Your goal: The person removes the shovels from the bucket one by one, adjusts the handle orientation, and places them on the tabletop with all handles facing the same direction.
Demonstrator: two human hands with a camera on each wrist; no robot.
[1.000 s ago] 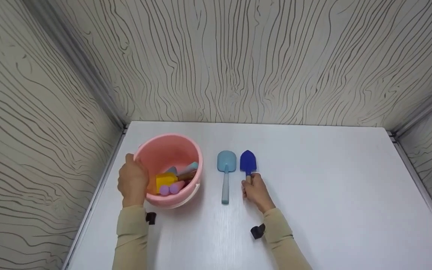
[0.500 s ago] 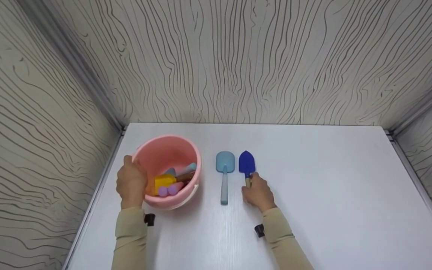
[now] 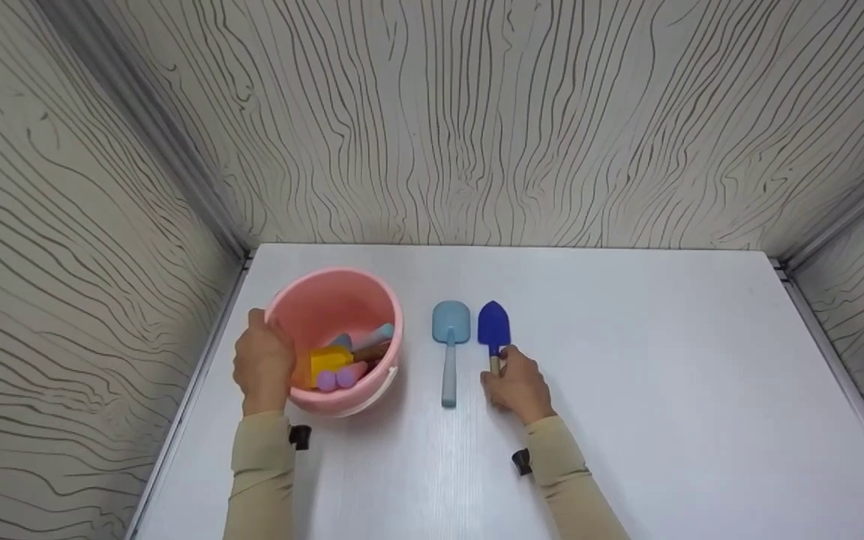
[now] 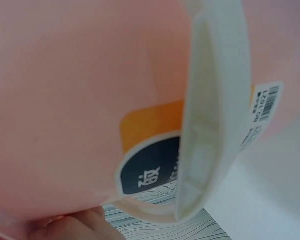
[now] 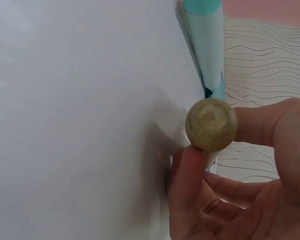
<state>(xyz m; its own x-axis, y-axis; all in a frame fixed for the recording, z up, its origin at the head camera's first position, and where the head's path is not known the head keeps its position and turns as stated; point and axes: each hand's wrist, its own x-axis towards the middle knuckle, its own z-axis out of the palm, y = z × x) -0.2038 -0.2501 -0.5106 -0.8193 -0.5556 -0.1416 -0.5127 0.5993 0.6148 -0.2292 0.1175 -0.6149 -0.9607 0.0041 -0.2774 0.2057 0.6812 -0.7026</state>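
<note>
At the left of the desk [image 3: 672, 420], your left grip [image 3: 263, 367] holds the pink bucket [image 3: 338, 300] by its left rim, a yellow toy [image 3: 327, 363] among the things inside. Right of it lies a light-blue shovel [image 3: 451, 322]; just beside that, farther right, your right grip [image 3: 520, 382] pinches the blue trowel [image 3: 493, 326] by its handle [image 5: 211, 125].
</note>
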